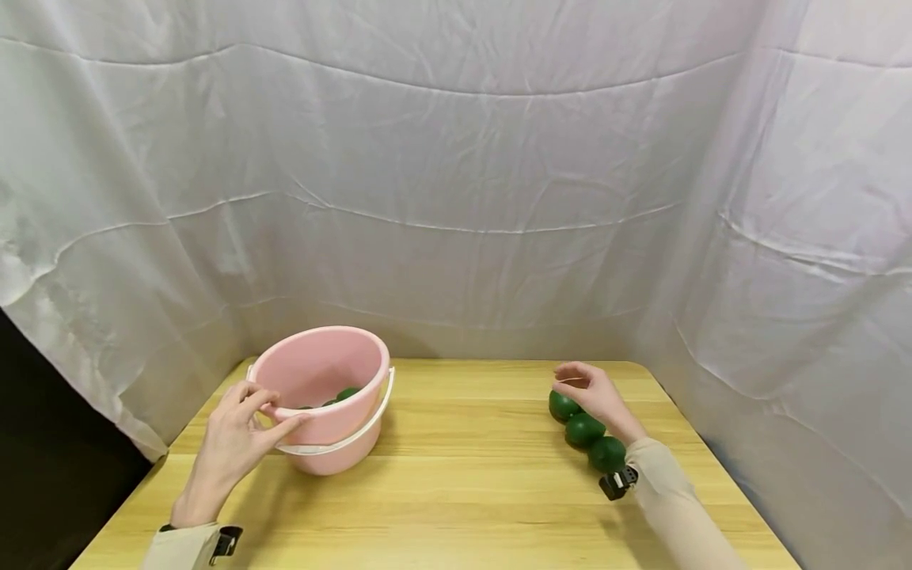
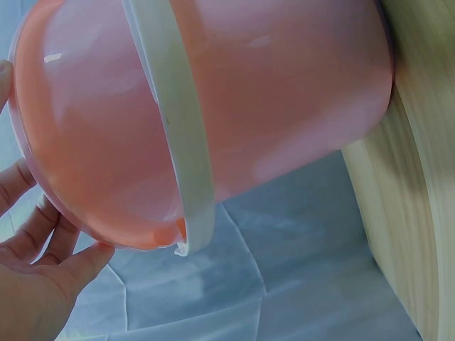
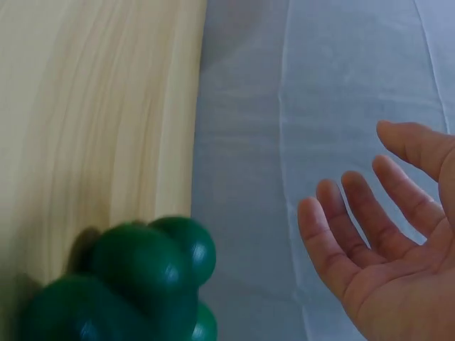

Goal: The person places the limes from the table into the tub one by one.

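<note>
A pink plastic bucket [image 1: 328, 433] stands at the left of the wooden table [image 1: 456, 483], its white handle [image 1: 331, 449] hanging down across the outside of the wall. Whether its base lies quite flat cannot be told. Inside are glossy dark green fruits [image 1: 347, 393], perhaps limes or avocados; the near wall hides most of them, so their count is unclear. The person's left hand [image 1: 233, 435] pinches the bucket's rim, thumb along the outer side and fingers reaching over the edge.

Toward the right side of the table, three more fruits [image 1: 585, 431] of the same dark green show in a slanting row, close against one another. The right hand [image 1: 600, 400] hovers just above the farthest fruit [image 1: 563, 406] and partly covers it in the head view. It holds nothing: its fingers are loosely curved and the thumb stands well away from them, as the right wrist view shows.

Both arms wear beige sleeves [image 1: 670, 491], with a black strap device [image 1: 618, 481] at each wrist. Wrinkled pale grey cloth [image 1: 456, 158] hangs behind the table and along its sides, and a black area [image 1: 50, 443] shows at the far left.
</note>
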